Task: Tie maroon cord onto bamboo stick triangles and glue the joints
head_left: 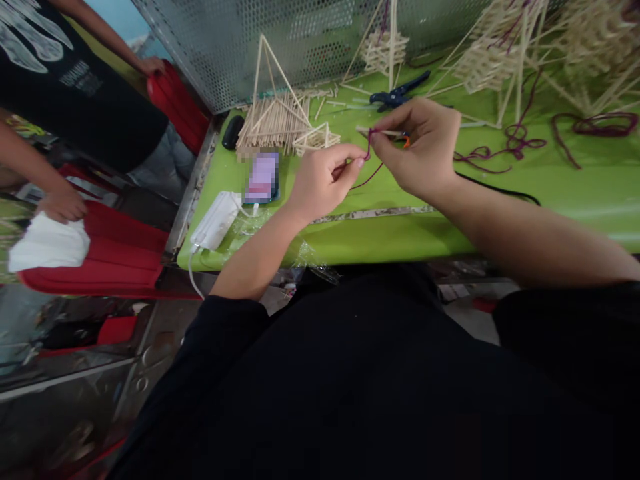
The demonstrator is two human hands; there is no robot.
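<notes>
Head view, forward-down onto the hands

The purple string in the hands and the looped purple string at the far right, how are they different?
The held string runs nearly straight between the left hand and right hand; the far-right string lies looped on the green table. The left hand pinches the held string; no hand touches the far-right string. Both look thin and purple.

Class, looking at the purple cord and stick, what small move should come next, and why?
Probably, the left grip should draw the purple cord snug: it pinches the cord below the thin stick, while the right grip pinches the stick beside where the cord meets it.
</notes>
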